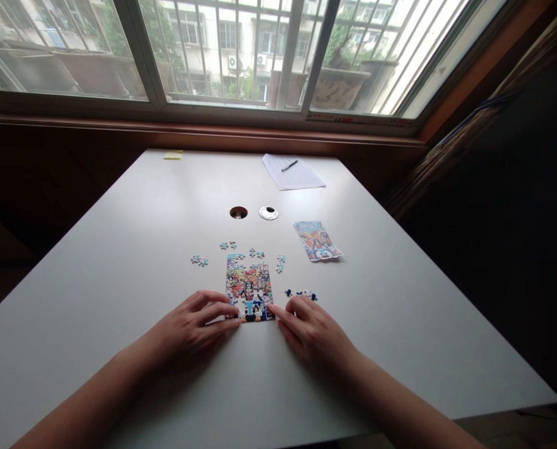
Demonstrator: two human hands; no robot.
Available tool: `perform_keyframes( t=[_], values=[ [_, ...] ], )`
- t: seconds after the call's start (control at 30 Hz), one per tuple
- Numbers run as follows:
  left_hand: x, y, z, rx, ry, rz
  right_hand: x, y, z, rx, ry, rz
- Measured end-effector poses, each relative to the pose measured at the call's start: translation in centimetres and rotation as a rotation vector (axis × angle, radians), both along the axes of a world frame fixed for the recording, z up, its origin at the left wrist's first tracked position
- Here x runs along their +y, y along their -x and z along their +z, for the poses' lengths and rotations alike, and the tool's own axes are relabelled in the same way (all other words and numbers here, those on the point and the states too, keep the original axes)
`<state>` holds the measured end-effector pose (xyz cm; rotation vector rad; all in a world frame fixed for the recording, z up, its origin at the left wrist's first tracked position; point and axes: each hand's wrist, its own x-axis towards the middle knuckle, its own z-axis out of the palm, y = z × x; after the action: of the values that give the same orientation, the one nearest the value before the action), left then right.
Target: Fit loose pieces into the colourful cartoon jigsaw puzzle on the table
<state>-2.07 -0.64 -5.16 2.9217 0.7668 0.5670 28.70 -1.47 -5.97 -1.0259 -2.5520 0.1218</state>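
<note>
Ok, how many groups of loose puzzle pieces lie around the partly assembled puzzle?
5: left group, upper-left group, upper-right group, right group, and lower-right group just beyond the right hand, which may hide some pieces.

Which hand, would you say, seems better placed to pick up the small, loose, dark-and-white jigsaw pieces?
Probably the right hand: the small, loose, dark-and-white jigsaw pieces lie just beyond it, while the left hand is at the left edge of the colourful, rectangular, partly assembled puzzle.
</note>
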Motion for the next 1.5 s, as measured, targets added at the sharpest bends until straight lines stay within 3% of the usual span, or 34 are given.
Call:
perform_keyframes(
  t=[0.4,1.23,1.5],
  values=[
    [-0.2,0.5,0.1,-0.061,0.052,0.037,-0.1,-0.4,-0.4,0.083,0.031,0.004],
    [0.1,0.4,0.3,-0.078,0.064,0.027,-0.1,-0.1,-0.4,0.023,0.015,-0.015],
    [0.2,0.7,0.0,-0.120,0.097,0.031,0.5,-1.1,0.2,0.346,0.140,-0.176]
  ],
)
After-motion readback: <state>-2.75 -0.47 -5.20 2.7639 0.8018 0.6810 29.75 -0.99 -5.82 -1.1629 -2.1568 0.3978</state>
